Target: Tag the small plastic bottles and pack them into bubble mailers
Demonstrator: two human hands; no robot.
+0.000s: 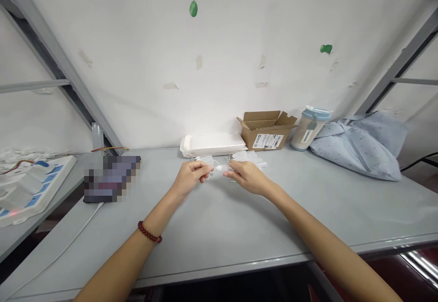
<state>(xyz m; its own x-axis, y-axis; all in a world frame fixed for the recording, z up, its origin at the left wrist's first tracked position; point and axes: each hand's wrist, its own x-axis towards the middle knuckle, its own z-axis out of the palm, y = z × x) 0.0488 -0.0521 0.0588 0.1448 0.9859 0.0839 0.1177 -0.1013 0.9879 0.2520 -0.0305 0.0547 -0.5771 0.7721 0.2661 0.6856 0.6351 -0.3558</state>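
Above the middle of the grey table [212,229], my two hands work close together on one small piece. My right hand [248,174] is closed on a slim whitish tube-like piece [220,168], whose tapered end points left. At that end my left hand [195,174] pinches something thin, like a cord, too small to make out fully. A dark red beaded bracelet circles my left wrist. Just behind the hands lie several small white pieces with thin cords [205,159], partly hidden by my fingers.
Flat white boxes [214,144] are stacked against the wall beside an open cardboard box [268,131]. A blue-lidded cup [310,128] and a light blue cloth bag [359,149] stand right. At left are a phone [114,179] with a white cable and a power strip [37,190].
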